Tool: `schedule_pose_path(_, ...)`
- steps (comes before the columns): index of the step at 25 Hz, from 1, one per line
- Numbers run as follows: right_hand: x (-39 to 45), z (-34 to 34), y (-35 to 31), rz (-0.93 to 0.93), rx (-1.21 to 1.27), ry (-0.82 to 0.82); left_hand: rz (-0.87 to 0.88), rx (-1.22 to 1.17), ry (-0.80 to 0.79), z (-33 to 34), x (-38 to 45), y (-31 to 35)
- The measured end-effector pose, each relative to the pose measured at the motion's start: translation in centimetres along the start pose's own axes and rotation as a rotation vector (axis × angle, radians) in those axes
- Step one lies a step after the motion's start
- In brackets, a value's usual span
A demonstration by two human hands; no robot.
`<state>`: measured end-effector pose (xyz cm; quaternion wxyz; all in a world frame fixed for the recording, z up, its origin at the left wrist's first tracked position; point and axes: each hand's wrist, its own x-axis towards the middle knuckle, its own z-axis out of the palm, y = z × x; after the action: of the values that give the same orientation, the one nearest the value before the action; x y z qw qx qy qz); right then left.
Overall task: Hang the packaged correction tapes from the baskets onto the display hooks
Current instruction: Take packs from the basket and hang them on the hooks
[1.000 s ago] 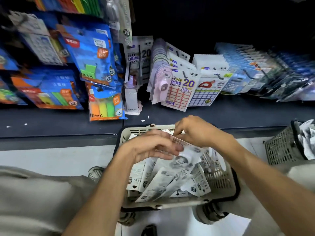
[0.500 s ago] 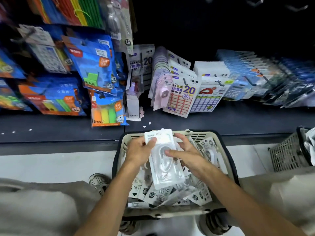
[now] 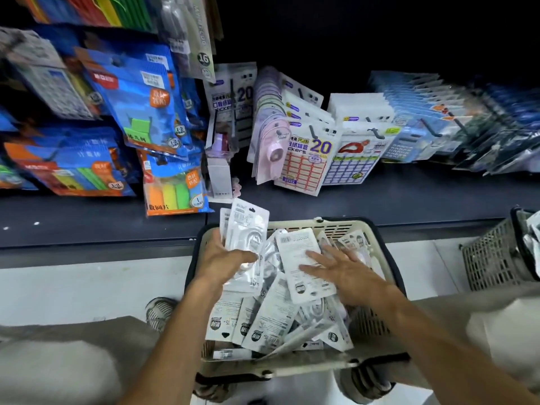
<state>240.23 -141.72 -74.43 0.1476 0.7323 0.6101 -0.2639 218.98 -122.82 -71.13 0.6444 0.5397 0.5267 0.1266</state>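
Note:
A beige basket (image 3: pixel 377 239) with a dark rim sits in front of me, full of several white packaged correction tapes. My left hand (image 3: pixel 223 260) grips a small upright stack of correction tape packs (image 3: pixel 247 229) over the basket's left side, thumb across the front pack. My right hand (image 3: pixel 340 273) lies with straight, spread fingers on a face-down pack (image 3: pixel 298 249) on top of the pile. Display hooks (image 3: pixel 314 133) stick out above the dark shelf, loaded with sticker packs.
A grey mesh basket (image 3: pixel 496 255) with more packs stands at the right edge. The dark shelf ledge (image 3: pixel 380 206) runs behind the basket. Blue stationery bags (image 3: pixel 137 97) hang at the left. My knees and shoes frame the basket below.
My left hand has taken the pack alone and lifted it to the left with others behind it. My right hand let go of it and dropped flat onto another pack in the basket.

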Motion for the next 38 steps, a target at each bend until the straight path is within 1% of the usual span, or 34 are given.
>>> schedule_pose_path(1, 0.1, 0.3, -0.2, -0.055, 0.068, 0.035, 0.006, -0.016, 0.011, -0.2, 0.1, -0.2)
schedule_pose_path(2, 0.4, 0.2, -0.4, -0.088, 0.148, 0.115, 0.013, -0.021, 0.022, -0.3, 0.1, -0.4)
schedule_pose_path(3, 0.7, 0.0, -0.4, -0.08, 0.188, 0.171, 0.02, -0.027, 0.037, -0.3, 0.2, -0.5)
schedule_pose_path(4, 1.2, -0.1, -0.5, -0.065, 0.173, 0.189, 0.022, -0.039, 0.052, -0.4, 0.1, -0.6)
schedule_pose_path(7, 1.7, 1.2, -1.8, -0.041, -0.053, 0.119, 0.024, -0.064, 0.056, -0.7, 0.0, -0.9)
schedule_pose_path(9, 1.9, 2.2, -2.6, -0.036, -0.143, 0.096, 0.021, -0.043, 0.045, -1.0, -0.2, -0.8)
schedule_pose_path(11, 2.4, 2.3, -2.6, -0.034, -0.125, 0.121, 0.021, -0.023, 0.056, -1.4, -0.2, -1.0)
schedule_pose_path(13, 2.8, 2.1, -3.0, -0.083, -0.072, 0.135, 0.016, -0.029, 0.094, -1.9, -0.3, -1.2)
schedule_pose_path(14, 2.6, 2.0, -3.7, -0.077, -0.045, 0.167, 0.011, -0.043, 0.112, -2.1, -0.3, -1.3)
schedule_pose_path(15, 2.4, 2.0, -4.5, -0.038, 0.016, 0.275, 0.004, -0.065, 0.123, -2.3, -0.3, -1.6)
schedule_pose_path(16, 2.2, 1.3, -5.4, 0.061, 0.152, 0.463, -0.003, -0.078, 0.137, -2.4, -0.3, -1.8)
schedule_pose_path(17, 2.3, 0.1, -5.8, 0.218, 0.391, 0.659, -0.009, -0.074, 0.153, -2.5, -0.3, -1.9)
schedule_pose_path(18, 2.3, -1.1, -6.1, 0.321, 0.671, 0.798, -0.019, -0.071, 0.168, -2.6, -0.3, -1.9)
schedule_pose_path(19, 2.3, -2.3, -6.2, 0.344, 0.927, 0.848, -0.03, -0.078, 0.17, -2.5, -0.3, -1.9)
schedule_pose_path(20, 2.2, -3.5, -6.6, 0.299, 1.062, 0.789, -0.046, -0.108, 0.154, -2.4, -0.4, -1.9)
schedule_pose_path(21, 2.1, -4.5, -7.4, 0.23, 1.073, 0.668, -0.069, -0.171, 0.108, -2.2, -0.3, -1.9)
schedule_pose_path(22, 1.9, -4.8, -8.5, 0.187, 1.031, 0.558, -0.101, -0.26, 0.028, -2.0, -0.4, -1.8)
schedule_pose_path(23, 2.1, -4.6, -10.0, 0.179, 0.985, 0.495, -0.129, -0.339, -0.073, -1.7, -0.6, -1.7)
schedule_pose_path(24, 2.2, -4.2, -11.2, 0.174, 0.976, 0.485, -0.134, -0.374, -0.15, -1.4, -0.8, -1.8)
schedule_pose_path(25, 2.5, -3.7, -11.8, 0.157, 1.015, 0.507, -0.101, -0.318, -0.186, -1.2, -0.8, -2.1)
schedule_pose_path(26, 2.8, -3.0, -12.1, 0.146, 1.091, 0.527, -0.055, -0.231, -0.177, -1.1, -0.8, -2.4)
schedule_pose_path(27, 2.9, -2.2, -11.8, 0.176, 1.17, 0.518, -0.016, -0.153, -0.132, -1.0, -0.7, -2.7)
schedule_pose_path(28, 2.8, -1.4, -11.1, 0.247, 1.186, 0.496, -0.004, -0.12, -0.069, -1.1, -0.7, -2.8)
schedule_pose_path(29, 2.7, -0.5, -10.1, 0.334, 1.075, 0.466, -0.005, -0.116, 0.005, -1.5, -0.6, -2.7)
schedule_pose_path(30, 2.5, 0.6, -9.2, 0.389, 0.874, 0.402, -0.006, -0.118, 0.075, -2.0, -0.3, -2.7)
schedule_pose_path(31, 2.3, 1.6, -8.9, 0.391, 0.704, 0.311, -0.004, -0.121, 0.134, -2.6, 0.1, -2.7)
schedule_pose_path(32, 2.3, 2.6, -9.0, 0.362, 0.605, 0.237, 0.003, -0.122, 0.176, -3.1, 0.5, -2.6)
schedule_pose_path(33, 2.6, 3.4, -9.3, 0.335, 0.566, 0.185, 0.015, -0.113, 0.201, -3.5, 0.8, -2.6)
schedule_pose_path(34, 3.0, 3.7, -9.6, 0.33, 0.561, 0.17, 0.023, -0.096, 0.221, -3.7, 1.1, -2.6)
schedule_pose_path(37, 3.9, 3.2, -8.8, 0.389, 0.641, 0.229, 0.006, -0.045, 0.261, -3.9, 1.4, -2.9)
schedule_pose_path(38, 3.9, 2.7, -8.3, 0.391, 0.643, 0.213, -0.011, -0.035, 0.269, -4.0, 1.5, -3.2)
